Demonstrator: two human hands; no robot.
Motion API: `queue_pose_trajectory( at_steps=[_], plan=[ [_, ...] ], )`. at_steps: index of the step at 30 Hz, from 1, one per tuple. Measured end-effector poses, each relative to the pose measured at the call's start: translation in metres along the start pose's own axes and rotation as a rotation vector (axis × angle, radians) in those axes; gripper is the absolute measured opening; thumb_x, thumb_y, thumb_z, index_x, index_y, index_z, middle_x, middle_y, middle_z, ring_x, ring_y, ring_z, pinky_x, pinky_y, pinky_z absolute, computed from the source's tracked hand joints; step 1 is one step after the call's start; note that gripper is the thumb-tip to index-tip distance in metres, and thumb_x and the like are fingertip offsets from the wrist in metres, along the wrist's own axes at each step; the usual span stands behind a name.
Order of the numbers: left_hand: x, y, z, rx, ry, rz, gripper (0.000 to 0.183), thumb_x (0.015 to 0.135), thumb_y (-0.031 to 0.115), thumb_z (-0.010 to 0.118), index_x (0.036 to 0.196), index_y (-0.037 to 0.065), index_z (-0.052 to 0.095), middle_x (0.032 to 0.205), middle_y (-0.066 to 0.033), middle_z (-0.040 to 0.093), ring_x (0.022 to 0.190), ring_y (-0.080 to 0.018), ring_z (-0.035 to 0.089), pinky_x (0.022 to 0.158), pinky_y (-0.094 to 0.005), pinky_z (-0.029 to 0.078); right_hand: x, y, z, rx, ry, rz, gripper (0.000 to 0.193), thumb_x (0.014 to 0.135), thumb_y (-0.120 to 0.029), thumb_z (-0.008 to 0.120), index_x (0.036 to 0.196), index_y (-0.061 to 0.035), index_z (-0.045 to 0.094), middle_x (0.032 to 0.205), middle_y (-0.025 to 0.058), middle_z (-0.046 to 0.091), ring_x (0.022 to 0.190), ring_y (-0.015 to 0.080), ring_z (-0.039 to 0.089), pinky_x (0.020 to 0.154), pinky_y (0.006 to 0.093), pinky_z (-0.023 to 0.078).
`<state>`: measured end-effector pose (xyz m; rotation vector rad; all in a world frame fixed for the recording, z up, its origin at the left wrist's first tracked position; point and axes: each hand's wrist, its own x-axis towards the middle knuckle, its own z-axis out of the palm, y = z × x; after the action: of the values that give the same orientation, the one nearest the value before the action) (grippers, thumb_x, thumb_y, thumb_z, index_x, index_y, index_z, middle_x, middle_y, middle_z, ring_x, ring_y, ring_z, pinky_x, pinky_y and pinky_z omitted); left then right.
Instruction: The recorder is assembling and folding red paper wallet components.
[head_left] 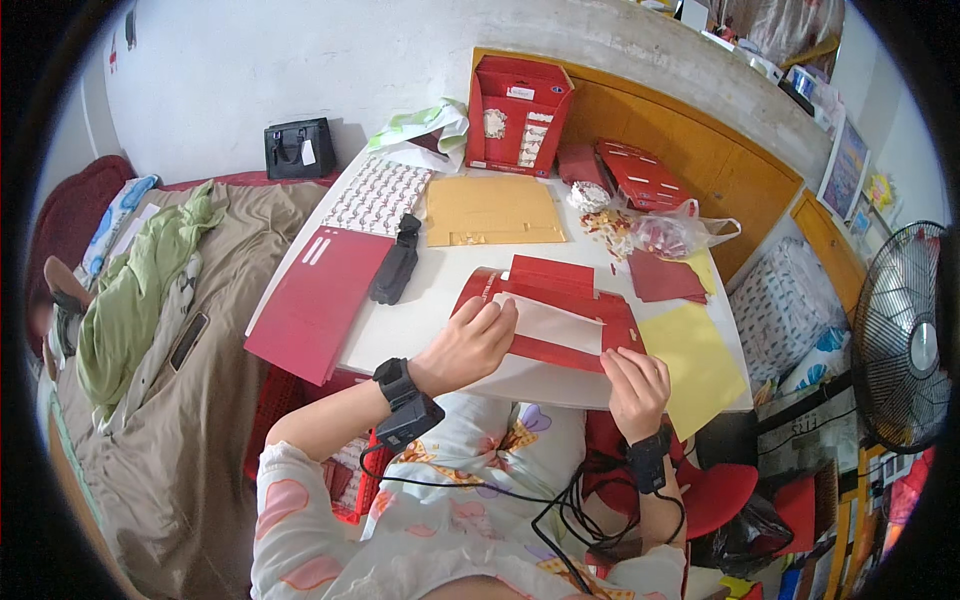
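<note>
On the table's near side lies a flat red printed cardboard piece (622, 319) with a raised flap. A pale white strip (548, 325) stretches over it, from one hand to the other. My left hand (470, 345) is closed in a pinch at the strip's upper left end. At its lower right end, my right hand (636, 388) pinches near the strip's corner, close to the red cardboard's edge. Whether the strip is stuck to the cardboard or held just above it, I cannot tell. Black devices are strapped on both wrists.
A brown cardboard sheet (495, 212), a black strapped device (397, 262) and red sheets (322, 300) lie on the white table (365, 340). Behind stand a red box (520, 118) and a plastic bag (680, 235). Yellow paper (690, 360) overhangs the right edge. Cables (560, 505) cross my lap.
</note>
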<state>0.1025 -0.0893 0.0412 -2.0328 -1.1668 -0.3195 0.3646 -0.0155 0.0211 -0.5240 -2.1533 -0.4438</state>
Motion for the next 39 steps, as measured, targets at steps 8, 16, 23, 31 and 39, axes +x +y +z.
queue_pose_trajectory(
  at_steps=[8,16,23,31,39],
  plan=[
    [-0.006,0.005,0.001,-0.022,-0.029,-0.008,0.039,0.070,0.011,0.056,0.104,-0.008,0.057,0.104,-0.0125,0.054,0.085,-0.0189,0.050,0.075,-0.0295,0.043,-0.003,0.002,0.003,0.001,0.015,-0.025,0.021,0.071,0.000,0.061,0.090,-0.0043,0.068,0.090,0.0042,0.066,0.087,0.0190,0.061,0.074,0.0346,0.046],
    [-0.015,-0.001,-0.001,-0.077,0.066,-0.030,0.036,0.070,0.010,0.059,0.103,-0.005,0.058,0.098,-0.0072,0.054,0.084,-0.0182,0.051,0.074,-0.0299,0.043,-0.010,0.008,0.002,0.057,0.068,0.084,0.021,0.070,0.001,0.062,0.089,-0.0046,0.068,0.090,0.0035,0.067,0.084,0.0196,0.062,0.073,0.0327,0.046],
    [-0.013,0.003,-0.001,-0.079,0.103,-0.047,0.026,0.070,0.012,0.058,0.092,-0.003,0.060,0.095,-0.0067,0.054,0.085,-0.0181,0.050,0.076,-0.0307,0.043,-0.011,0.011,0.005,-0.027,-0.013,0.059,0.023,0.072,-0.002,0.063,0.095,-0.0029,0.066,0.097,0.0053,0.064,0.093,0.0212,0.059,0.079,0.0360,0.045],
    [-0.015,0.014,0.001,-0.067,0.103,-0.018,0.029,0.070,0.014,0.057,0.093,-0.003,0.061,0.099,-0.0075,0.055,0.086,-0.0177,0.050,0.076,-0.0308,0.042,0.006,-0.013,0.019,-0.010,-0.097,-0.052,0.031,0.074,-0.007,0.062,0.104,-0.0014,0.061,0.100,0.0084,0.061,0.096,0.0229,0.057,0.083,0.0375,0.044],
    [-0.022,0.024,0.001,-0.198,-0.021,-0.066,0.048,0.069,0.037,0.068,0.099,0.001,0.060,0.096,-0.0069,0.054,0.086,-0.0194,0.050,0.077,-0.0328,0.043,0.000,-0.032,0.034,0.086,-0.240,-0.079,0.036,0.073,-0.005,0.056,0.109,-0.0008,0.059,0.099,0.0083,0.057,0.094,0.0215,0.055,0.079,0.0336,0.047]
  ],
)
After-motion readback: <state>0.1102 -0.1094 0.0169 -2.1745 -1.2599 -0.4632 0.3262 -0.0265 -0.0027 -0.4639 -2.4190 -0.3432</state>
